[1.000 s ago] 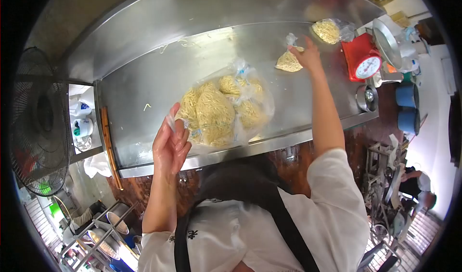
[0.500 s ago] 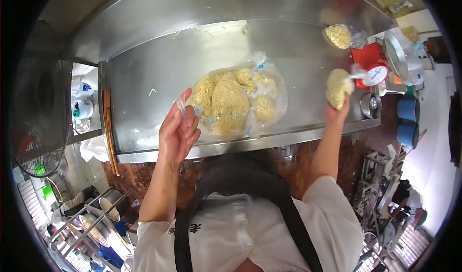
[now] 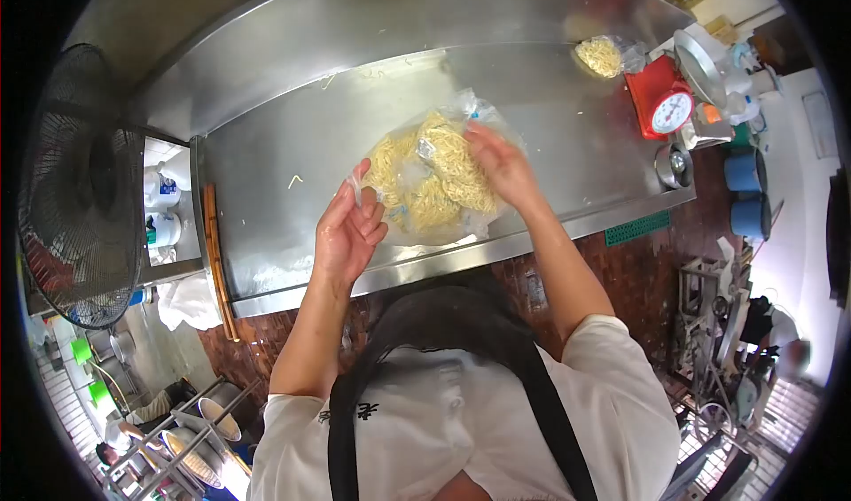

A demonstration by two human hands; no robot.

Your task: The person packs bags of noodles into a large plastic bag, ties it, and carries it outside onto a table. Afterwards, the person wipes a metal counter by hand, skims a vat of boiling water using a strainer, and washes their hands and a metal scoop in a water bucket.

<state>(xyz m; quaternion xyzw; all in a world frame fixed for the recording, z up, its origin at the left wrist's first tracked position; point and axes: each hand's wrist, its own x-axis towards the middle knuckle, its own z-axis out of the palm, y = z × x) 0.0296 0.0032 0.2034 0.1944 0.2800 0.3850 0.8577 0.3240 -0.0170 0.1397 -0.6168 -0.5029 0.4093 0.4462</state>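
On the steel worktop in front of me is a large clear plastic bag (image 3: 412,235) with several portions of pale yellow noodles (image 3: 383,171) inside. My left hand (image 3: 352,228) is at its left side, palm up and fingers curled, with a bit of clear film pinched at the fingertips. My right hand (image 3: 503,166) is at the right side of the pile, its fingers against a small bag of noodles (image 3: 454,160) lying on top. Slight blur and the plastic partly hide these fingertips.
Another small bag of noodles (image 3: 600,57) lies at the back right, near a red dial scale (image 3: 658,102) and a round metal container (image 3: 674,165). Wooden sticks (image 3: 213,248) rest along the left edge. A fan (image 3: 84,186) stands far left. Other people are in the background.
My right hand has moved left from near the scale, bringing the small bag of noodles onto the pile. My left hand keeps its hold beside the large bag. The view has shifted slightly.
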